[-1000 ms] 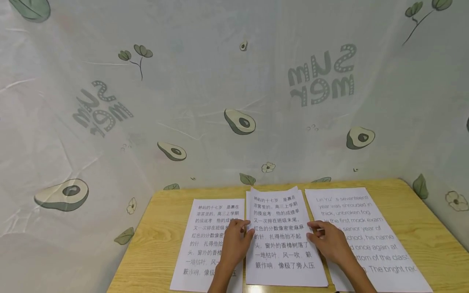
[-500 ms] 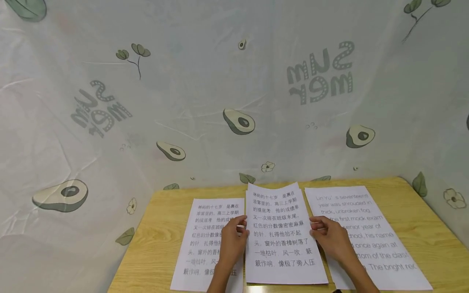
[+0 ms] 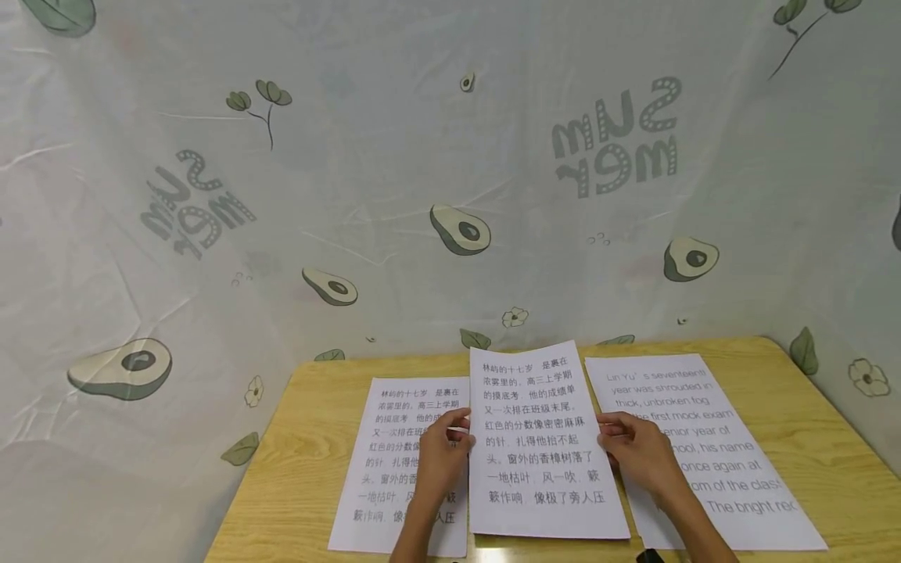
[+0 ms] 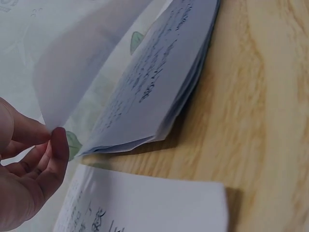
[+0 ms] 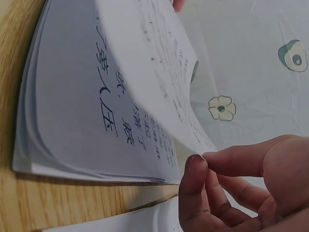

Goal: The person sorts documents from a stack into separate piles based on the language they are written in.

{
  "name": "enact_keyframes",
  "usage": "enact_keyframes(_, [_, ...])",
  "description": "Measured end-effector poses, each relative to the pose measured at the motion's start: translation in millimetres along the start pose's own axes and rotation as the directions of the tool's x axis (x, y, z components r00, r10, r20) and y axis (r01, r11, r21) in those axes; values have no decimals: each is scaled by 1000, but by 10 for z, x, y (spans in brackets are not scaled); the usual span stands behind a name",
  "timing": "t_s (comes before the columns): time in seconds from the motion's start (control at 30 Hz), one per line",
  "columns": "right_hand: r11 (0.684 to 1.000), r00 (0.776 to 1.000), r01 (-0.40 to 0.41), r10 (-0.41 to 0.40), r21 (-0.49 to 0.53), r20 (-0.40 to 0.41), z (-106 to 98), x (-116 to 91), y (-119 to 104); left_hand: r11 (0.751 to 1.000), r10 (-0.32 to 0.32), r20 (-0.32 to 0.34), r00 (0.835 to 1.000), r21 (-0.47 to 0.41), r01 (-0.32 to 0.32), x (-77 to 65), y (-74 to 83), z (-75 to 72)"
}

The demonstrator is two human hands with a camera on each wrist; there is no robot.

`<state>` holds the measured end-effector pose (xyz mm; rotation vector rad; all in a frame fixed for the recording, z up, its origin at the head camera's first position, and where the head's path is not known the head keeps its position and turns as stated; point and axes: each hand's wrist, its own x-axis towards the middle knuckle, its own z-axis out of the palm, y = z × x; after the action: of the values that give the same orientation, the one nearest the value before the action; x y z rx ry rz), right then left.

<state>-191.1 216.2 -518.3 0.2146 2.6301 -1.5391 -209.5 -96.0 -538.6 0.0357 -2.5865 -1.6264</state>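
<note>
Between my two hands is a white sheet of paper (image 3: 538,461) printed with large Chinese characters. My left hand (image 3: 442,461) pinches its left edge between thumb and fingertips. On the opposite edge, my right hand (image 3: 642,457) pinches the paper the same way. Both wrist views show this sheet raised and curving above a paper stack (image 5: 72,111) with similar print, whose loose layers show at the edge. In the left wrist view, the stack (image 4: 145,92) lies on the wooden table apart from the lifted sheet.
More printed Chinese paper (image 3: 352,500) lies to the left, partly under my left forearm. Paper with English text (image 3: 746,469) lies right, partly covered by my right arm. The wooden table (image 3: 274,438) meets a patterned cloth backdrop (image 3: 394,180). A small black object (image 3: 649,556) shows at the bottom edge.
Both hands have lifted the top sheet off the middle stack. Its far edge has risen in the head view, and its curled top has flattened somewhat.
</note>
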Motion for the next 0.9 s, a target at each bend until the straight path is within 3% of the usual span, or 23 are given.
enact_keyframes(0.33, [979, 997, -53, 40, 199, 68, 57, 5, -45, 997, -31, 35, 999, -64, 33, 38, -56, -192])
enact_keyframes(0.9, [956, 998, -49, 33, 288, 59, 611, -46, -280, 999, -50, -32, 998, 5, 51, 49, -244, -689])
